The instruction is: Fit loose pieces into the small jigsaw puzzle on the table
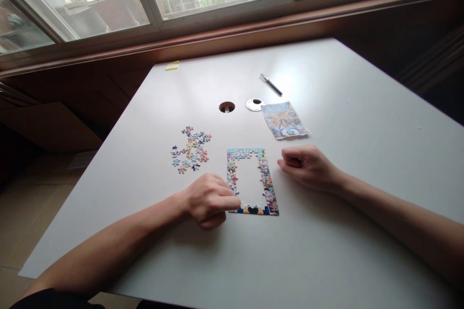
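Note:
A small jigsaw puzzle frame [266, 181], only its colourful border joined, lies on the white table [326, 251] in front of me. My left hand [208, 199] rests at the frame's lower left corner, fingers curled, index fingertip pressing the border. My right hand [308, 166] lies just right of the frame, fingers curled in a loose fist, with nothing visible in it. A heap of several loose puzzle pieces [191, 149] sits left of the frame. The printed reference picture [284, 120] lies beyond the frame.
A pen [271, 84] lies farther back. A round cable hole [226, 106] and its loose cover ring [255, 104] are in the table's middle. A yellow sticky note [172, 65] sits at the far left corner. Windows run along the back wall.

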Motion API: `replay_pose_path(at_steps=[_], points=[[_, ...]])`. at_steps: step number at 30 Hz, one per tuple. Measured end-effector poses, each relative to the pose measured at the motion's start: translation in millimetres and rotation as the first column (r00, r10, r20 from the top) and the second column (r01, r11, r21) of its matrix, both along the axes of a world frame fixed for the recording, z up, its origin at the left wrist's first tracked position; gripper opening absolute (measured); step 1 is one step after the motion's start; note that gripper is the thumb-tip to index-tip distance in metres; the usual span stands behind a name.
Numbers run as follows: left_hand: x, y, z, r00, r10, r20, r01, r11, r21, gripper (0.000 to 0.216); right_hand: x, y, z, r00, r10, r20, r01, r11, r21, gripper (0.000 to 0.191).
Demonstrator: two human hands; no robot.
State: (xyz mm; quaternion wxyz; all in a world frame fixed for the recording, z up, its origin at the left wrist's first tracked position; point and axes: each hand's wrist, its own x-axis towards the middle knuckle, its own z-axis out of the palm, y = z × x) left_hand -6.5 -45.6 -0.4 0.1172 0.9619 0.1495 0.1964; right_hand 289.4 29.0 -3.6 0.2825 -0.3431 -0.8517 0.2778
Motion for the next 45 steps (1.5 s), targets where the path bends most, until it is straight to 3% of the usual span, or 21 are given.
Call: replay_pose_path(at_steps=[21, 34, 37, 39, 40, 43, 45], points=[[2.0, 0.1, 2.5, 0.997, -0.006, 0.081, 0.005, 1.0, 0.015, 0.021, 0.2, 0.4, 0.3, 1.0, 0.012, -0.001, -0.012, 1.0, 0.015, 0.041], [2.1, -1.5, -0.2, 0.999, -0.001, 0.042, 0.0, 1.0, 0.011, 0.018, 0.4, -0.7, 1.1, 1.0, 0.022, -0.005, -0.022, 1.0, 0.02, 0.041], [-0.4, 0.9, 7.5, 1.0, -0.009, 0.002, 0.009, 0.999, 0.037, 0.012, 0.6, 0.1, -0.1, 1.0, 0.021, -0.009, -0.021, 1.0, 0.015, 0.041], [-10.1, 7.4, 22.3, 0.995, 0.064, -0.076, -0.06, 0.996, 0.064, 0.006, 0.8, 0.6, -0.6, 1.0, 0.016, -0.014, -0.016, 1.0, 0.011, 0.041], [-18.0, 12.1, 32.2, 0.977, 0.169, -0.133, -0.16, 0.984, 0.079, 0.007, 0.9, 0.7, -0.7, 1.0, 0.015, -0.015, -0.015, 1.0, 0.009, 0.041], [-49.6, 28.5, 63.5, 0.826, 0.478, -0.299, -0.465, 0.877, 0.118, 0.015, 0.7, 1.0, 0.3, 1.0, 0.021, -0.013, -0.021, 1.0, 0.013, 0.041], [-69.4, 37.5, 77.6, 0.757, 0.55, -0.352, -0.542, 0.83, 0.13, 0.014, 0.4, 1.1, 1.1, 1.0, 0.026, -0.005, -0.026, 1.0, 0.017, 0.041]])
